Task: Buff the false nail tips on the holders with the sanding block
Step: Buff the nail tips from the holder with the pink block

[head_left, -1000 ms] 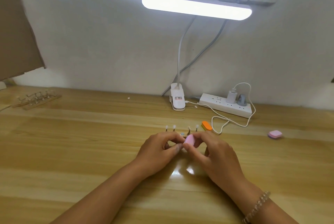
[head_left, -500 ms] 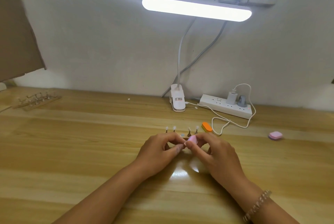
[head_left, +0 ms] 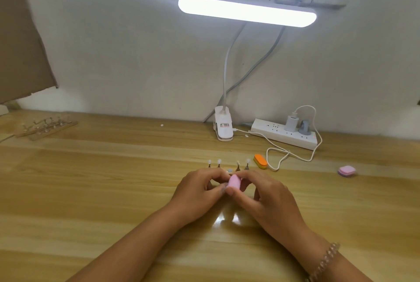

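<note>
wide desktop (head_left: 91, 190) around pink sanding block (head_left: 234, 182)

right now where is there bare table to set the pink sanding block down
Bare wood lies left of the left hand, out to the holder rack at the back left. Another patch sits between the white cable and the spare pink block. Crowded: the strip behind the sanding block, with nail tips and orange block.
</note>
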